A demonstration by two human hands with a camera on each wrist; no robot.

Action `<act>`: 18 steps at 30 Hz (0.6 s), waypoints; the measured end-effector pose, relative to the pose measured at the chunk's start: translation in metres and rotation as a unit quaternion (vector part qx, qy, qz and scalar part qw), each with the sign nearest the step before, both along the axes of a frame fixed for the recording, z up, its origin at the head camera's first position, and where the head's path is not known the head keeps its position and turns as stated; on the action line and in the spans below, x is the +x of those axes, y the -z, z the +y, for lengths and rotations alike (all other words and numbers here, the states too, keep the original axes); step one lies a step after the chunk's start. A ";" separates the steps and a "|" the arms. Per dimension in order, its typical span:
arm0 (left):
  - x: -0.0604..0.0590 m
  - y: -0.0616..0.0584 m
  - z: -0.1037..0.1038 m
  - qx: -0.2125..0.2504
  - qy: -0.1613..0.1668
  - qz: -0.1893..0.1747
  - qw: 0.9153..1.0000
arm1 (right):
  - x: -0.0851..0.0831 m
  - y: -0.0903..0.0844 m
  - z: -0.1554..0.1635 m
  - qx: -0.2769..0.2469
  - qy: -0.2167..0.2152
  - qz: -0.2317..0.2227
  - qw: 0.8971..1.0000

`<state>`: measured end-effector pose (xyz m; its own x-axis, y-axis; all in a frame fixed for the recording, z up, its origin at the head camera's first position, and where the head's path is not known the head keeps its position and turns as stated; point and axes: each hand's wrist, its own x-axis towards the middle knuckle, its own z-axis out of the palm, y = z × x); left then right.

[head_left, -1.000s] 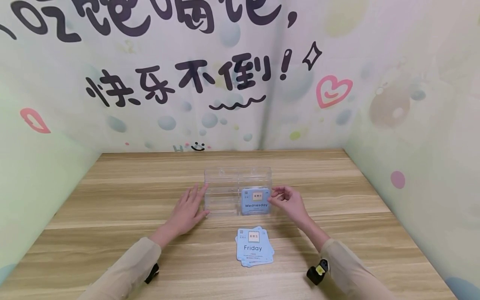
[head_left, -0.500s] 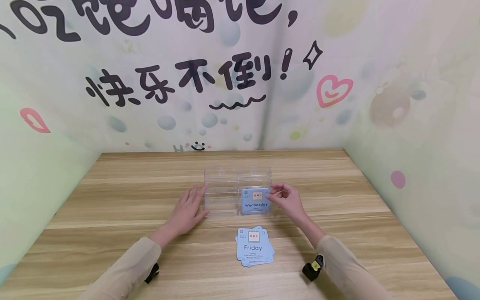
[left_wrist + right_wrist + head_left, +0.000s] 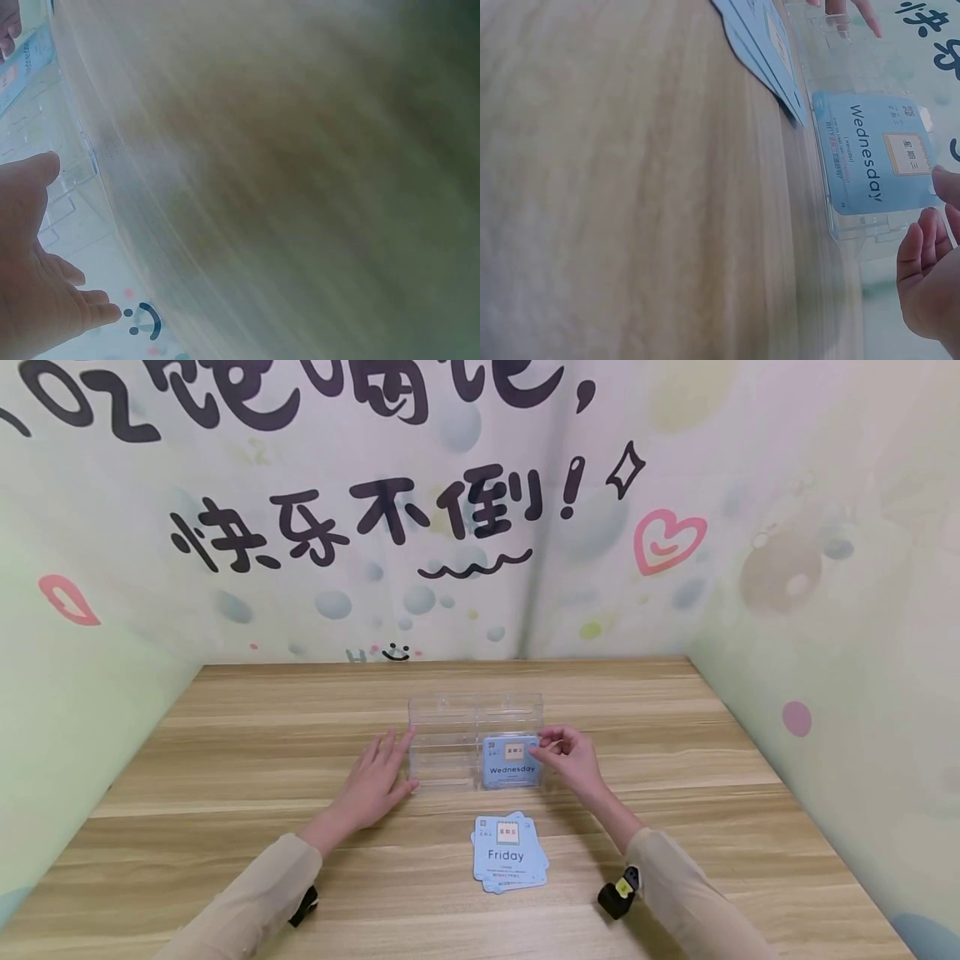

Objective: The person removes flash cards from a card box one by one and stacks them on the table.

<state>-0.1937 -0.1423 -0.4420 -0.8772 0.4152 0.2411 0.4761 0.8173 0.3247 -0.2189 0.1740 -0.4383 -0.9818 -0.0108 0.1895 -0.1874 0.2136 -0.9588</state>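
The Wednesday card is stood in the clear holder's front right slot, its upper right corner pinched by the right hand. The holder's left end is touched by the flat, open left hand. A Friday card stack is laid on the surface nearby.

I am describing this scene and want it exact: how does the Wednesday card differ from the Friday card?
The Wednesday card stands upright in the clear holder; the Friday card lies flat on the table. The Wednesday card stands alone at the right hand; the Friday card tops a small fanned stack, away from both hands. Both are light blue, with a small picture above the word.
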 end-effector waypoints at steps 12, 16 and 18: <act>0.000 0.001 -0.001 0.003 0.001 -0.001 1.000 | 0.000 -0.002 -0.004 -0.016 0.010 -0.003 1.000; 0.000 0.000 0.000 0.002 0.001 -0.003 1.000 | -0.002 0.001 -0.003 -0.006 0.011 0.009 1.000; 0.000 0.001 0.000 0.000 0.001 -0.003 1.000 | -0.001 0.001 -0.002 -0.003 0.010 0.012 1.000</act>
